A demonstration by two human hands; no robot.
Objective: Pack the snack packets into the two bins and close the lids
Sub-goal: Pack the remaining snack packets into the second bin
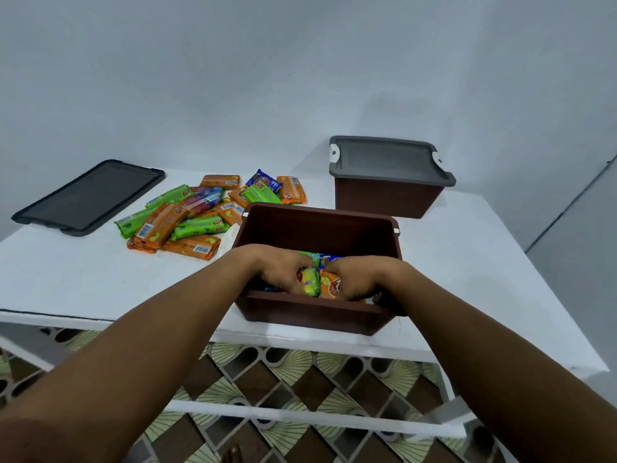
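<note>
**Q:** Head view: what are the hands doing?

**A:** Both are reaching down into the near bin (317, 230), which is sitting open at the table's (66, 279) front edge. The left hand (283, 272) is curling its fingers round a green packet (310, 283). The right hand (354, 279) is grasping an orange packet (331, 286) just beside it. The two packets are standing on edge and touching, so the hands are probably pressing them together to save room in the row.

**Q:** Where is the remaining stock lying?

**A:** The pile (200, 215) is lying loose on the table, left of and behind the near bin, within the left hand's reach. The loose lid (90, 195) is resting flat at the far left, apparently kept out of the way until filling is finished.

**Q:** And the second container?

**A:** The far bin (387, 198) is standing at the back right, well apart, and is wearing its grey lid (384, 158). It is looking finished, though its contents are hidden.

**Q:** Is any printing readable?

**A:** No. Barcode labels are showing on several orange packets, and red logos on most wrappers, but the lettering is blurring beyond reading.
</note>
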